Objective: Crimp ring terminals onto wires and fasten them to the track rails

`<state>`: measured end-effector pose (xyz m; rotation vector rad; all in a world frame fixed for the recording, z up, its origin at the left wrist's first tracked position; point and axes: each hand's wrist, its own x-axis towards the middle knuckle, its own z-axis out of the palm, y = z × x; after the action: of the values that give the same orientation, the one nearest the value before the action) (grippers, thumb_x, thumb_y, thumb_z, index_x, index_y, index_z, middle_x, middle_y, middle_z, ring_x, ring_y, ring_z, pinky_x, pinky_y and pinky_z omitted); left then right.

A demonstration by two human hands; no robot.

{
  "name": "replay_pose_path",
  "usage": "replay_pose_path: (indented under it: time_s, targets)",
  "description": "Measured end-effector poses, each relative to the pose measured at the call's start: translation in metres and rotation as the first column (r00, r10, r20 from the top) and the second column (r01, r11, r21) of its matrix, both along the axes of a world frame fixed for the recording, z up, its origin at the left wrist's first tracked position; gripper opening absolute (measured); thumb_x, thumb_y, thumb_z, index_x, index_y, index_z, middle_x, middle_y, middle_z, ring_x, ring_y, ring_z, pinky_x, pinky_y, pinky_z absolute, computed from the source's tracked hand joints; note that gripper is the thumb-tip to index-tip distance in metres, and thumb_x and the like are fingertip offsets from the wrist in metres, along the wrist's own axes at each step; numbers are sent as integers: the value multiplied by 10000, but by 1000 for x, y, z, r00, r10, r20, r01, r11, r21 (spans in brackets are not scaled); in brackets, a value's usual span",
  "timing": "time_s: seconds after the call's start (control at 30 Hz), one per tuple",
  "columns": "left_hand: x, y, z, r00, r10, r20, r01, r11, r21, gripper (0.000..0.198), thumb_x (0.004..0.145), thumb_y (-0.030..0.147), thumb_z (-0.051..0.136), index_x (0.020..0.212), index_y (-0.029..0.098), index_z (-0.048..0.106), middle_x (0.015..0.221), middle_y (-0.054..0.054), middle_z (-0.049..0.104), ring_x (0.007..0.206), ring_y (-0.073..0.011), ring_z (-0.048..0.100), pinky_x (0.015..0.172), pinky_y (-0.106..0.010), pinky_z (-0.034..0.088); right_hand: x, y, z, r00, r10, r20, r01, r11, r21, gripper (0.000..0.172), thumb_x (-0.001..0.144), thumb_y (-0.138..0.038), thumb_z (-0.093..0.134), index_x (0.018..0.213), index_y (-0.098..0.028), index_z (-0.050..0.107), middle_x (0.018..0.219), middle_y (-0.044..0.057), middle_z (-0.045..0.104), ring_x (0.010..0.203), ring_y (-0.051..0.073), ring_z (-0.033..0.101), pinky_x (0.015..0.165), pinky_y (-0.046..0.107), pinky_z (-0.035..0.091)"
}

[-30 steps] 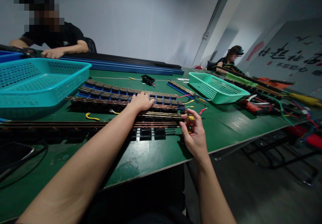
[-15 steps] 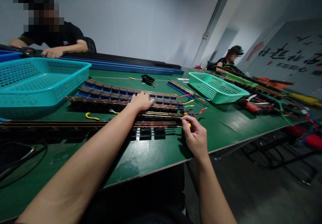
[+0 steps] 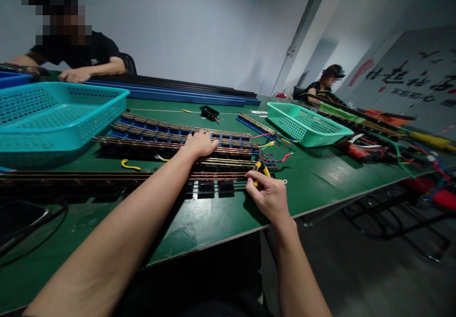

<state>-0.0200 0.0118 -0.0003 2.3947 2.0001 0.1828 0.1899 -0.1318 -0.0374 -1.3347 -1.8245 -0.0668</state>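
**Pliers (image 3: 264, 168) just beside the racks' (image 3: 233, 142) right end**

We have our right hand (image 3: 269, 193) wrapped around the pliers' handles; whether their jaws pinch anything, we cannot tell. The pliers point away from us, crossing the racks' long axis, which runs left to right. Our right hand is nearer that end; our left hand (image 3: 200, 144) rests palm-down atop the racks, farther left, and we cannot tell whether its fingers grip.
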Motion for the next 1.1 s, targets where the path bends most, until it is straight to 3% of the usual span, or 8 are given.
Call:
replay_pose_path:
  time_s: [0.2, 0.37, 0.57, 0.67, 0.73, 0.97, 1.03, 1.1]
  targets:
    - [0, -1, 1, 1000, -2, -7, 2, 1000, 0, 664, 875, 543, 207, 1290, 115, 499, 1367, -195, 452, 1202, -336, 467, 964, -476, 362, -1, -4, 5, 996, 34, -86, -37, 999, -32, 136, 817, -281, 547, 840, -210, 661, 619, -40, 604, 483, 69, 498, 515, 192, 360]
    - [1, -1, 1, 1000, 1, -13, -1, 1000, 0, 649, 877, 534, 212, 1270, 116, 514, 1341, -192, 478, 1186, -333, 479, 957, -480, 369, 3, -2, 7, 933, 5, -361, -22, 999, -45, 164, 853, -351, 521, 821, -193, 552, 632, -47, 506, 512, 63, 432, 520, 187, 350]
    - [0, 1, -1, 1000, 3, -11, -3, 1000, 8, 645, 874, 544, 217, 1266, 128, 517, 1341, -190, 479, 1187, -328, 481, 955, -472, 374, 7, 5, 2, 587, 46, -809, -139, 989, -44, 250, 866, -469, 501, 876, -225, 448, 458, -117, 339, 372, 48, 273, 378, 161, 232]
    - [0, 1, -1, 1000, 6, -13, -6, 1000, 2, 634, 876, 536, 218, 1267, 137, 516, 1349, -179, 476, 1194, -321, 477, 962, -468, 370, 6, 6, 5, 370, 76, -926, -170, 985, 13, 262, 848, -479, 524, 868, -243, 412, 404, -146, 270, 332, 42, 194, 342, 146, 206]
    - [1, 1, 0, 1000, 3, -13, -3, 1000, 0, 634, 876, 531, 218, 1268, 133, 517, 1352, -179, 473, 1195, -322, 476, 961, -469, 370, 6, 6, 8, 300, 70, -952, -160, 987, 22, 266, 838, -476, 540, 862, -247, 406, 390, -152, 268, 322, 39, 187, 332, 138, 210]
    - [1, 1, 0, 1000, 3, -12, -3, 1000, 0, 648, 873, 529, 210, 1278, 119, 507, 1358, -191, 461, 1193, -331, 474, 956, -483, 370, 9, 2, 12, 212, 50, -976, -199, 980, 7, 294, 831, -511, 537, 900, -247, 426, 575, -108, 455, 354, 15, 274, 343, 129, 227]
    - [1, 1, 0, 1000, 2, -10, -2, 1000, -2, 650, 872, 531, 207, 1279, 121, 504, 1360, -191, 459, 1196, -331, 471, 957, -484, 367, 8, 1, 11, 263, 82, -961, -178, 983, 35, 284, 833, -483, 549, 949, -246, 444, 687, -79, 522, 371, 6, 308, 352, 137, 252]
    - [1, 1, 0, 1000, 4, -10, -4, 1000, -5, 652, 871, 535, 205, 1281, 125, 502, 1359, -188, 462, 1202, -329, 465, 962, -477, 361, 5, -1, 9, 406, 137, -903, -145, 986, 85, 275, 836, -414, 574, 1022, -243, 463, 805, -38, 577, 397, 6, 355, 365, 151, 290]
